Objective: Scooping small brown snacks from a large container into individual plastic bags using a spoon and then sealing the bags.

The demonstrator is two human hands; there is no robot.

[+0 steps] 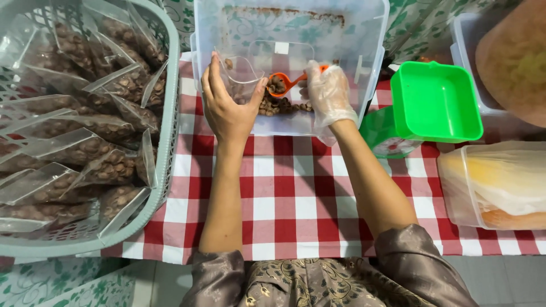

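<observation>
My left hand holds a small clear plastic bag open over a clear plastic tub. My right hand, in a thin transparent glove, grips an orange scoop loaded with small brown nuts, its tip at the bag's mouth. More brown nuts lie on the tub's floor just below both hands.
A grey-green basket at the left is piled with several filled clear bags of nuts. A green kitchen scale with a square pan stands to the right. Clear containers with orange and yellow contents sit at the right edge. A red checked cloth covers the table.
</observation>
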